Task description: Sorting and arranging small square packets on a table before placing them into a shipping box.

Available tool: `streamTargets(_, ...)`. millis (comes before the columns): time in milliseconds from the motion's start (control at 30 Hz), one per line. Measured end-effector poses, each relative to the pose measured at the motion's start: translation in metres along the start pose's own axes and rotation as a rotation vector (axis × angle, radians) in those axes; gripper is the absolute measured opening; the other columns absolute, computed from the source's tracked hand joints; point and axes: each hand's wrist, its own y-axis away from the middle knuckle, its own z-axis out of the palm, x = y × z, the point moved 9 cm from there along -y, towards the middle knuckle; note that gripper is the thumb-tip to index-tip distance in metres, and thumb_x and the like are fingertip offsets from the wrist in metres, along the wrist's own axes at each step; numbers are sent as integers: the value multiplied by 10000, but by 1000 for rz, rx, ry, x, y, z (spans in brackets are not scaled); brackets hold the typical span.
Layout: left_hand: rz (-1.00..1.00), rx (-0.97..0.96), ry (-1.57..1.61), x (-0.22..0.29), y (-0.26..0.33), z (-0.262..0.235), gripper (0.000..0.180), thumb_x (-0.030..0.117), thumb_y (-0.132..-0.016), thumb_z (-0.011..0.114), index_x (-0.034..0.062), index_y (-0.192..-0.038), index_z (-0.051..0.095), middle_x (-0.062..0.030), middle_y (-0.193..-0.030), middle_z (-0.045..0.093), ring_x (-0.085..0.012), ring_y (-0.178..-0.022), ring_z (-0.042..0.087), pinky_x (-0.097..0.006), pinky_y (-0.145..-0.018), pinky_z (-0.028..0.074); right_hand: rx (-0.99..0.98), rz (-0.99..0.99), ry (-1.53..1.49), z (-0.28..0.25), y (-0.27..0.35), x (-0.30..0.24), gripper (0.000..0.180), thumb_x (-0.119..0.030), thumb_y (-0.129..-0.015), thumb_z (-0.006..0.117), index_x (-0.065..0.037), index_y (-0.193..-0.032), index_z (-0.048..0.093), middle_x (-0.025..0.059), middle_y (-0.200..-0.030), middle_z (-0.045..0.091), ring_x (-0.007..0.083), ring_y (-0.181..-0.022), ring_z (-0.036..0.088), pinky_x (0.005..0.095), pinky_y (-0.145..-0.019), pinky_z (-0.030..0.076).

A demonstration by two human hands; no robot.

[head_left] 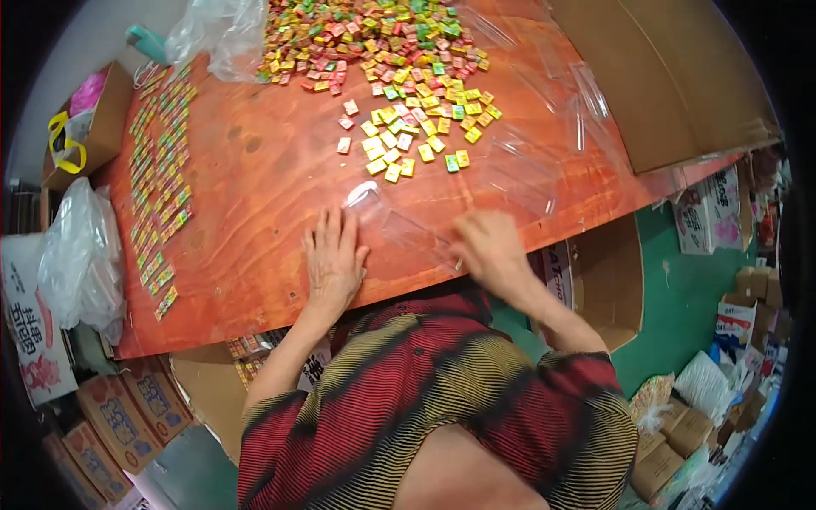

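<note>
Right now both hands are working at the near edge of the reddish-brown wooden desk (255, 170), in the lower middle of the frame. Between them a clear, flat plastic sleeve (408, 225) is lying, its long axis slanting from the upper left, by the left fingertips, down to the right. The left hand (333, 259) is resting palm-down with fingers spread, released, its fingertips just touching the sleeve's upper-left end. The right hand (489, 246) is blurred; it is sitting at the sleeve's lower-right end, and I cannot tell whether it is pinching the plastic. Just above the sleeve, toward frame centre, a loose cluster of small yellow, green and pink wrapped candies (416, 136) is lying, roughly equally near to either hand.
</note>
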Motion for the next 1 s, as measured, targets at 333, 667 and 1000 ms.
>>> streamTargets(333, 139, -46, 155, -20, 15, -17, 322, 105, -793, 565, 98, -1115, 562, -173, -1298, 410, -376, -1241, 332, -508, -1018, 230, 7, -275, 0, 5, -21, -12, 323, -36, -737, 560, -31, -1060, 558, 167, -1146, 503, 337, -1037, 484, 418, -885, 381)
streamTargets(667, 118, 211, 292, -33, -103, -30, 415, 120, -822, 547, 34, -1217, 457, -198, -1316, 372, -384, -1248, 309, -453, -1024, 258, 163, 177, 281, 14, -158, 56, 610, -299, -771, 608, 35, -1224, 374, 290, -1247, 376, 454, -1137, 367, 491, -945, 324)
streamTargets(1000, 105, 369, 75, -90, -232, -22, 418, 227, -851, 522, 63, -1230, 460, -203, -1311, 367, -378, -1222, 333, -461, -980, 300, 194, -19, 124, -2, -265, 19, 379, -253, -815, 549, -74, -1147, 511, 150, -1122, 509, 321, -1010, 489, 430, -824, 382)
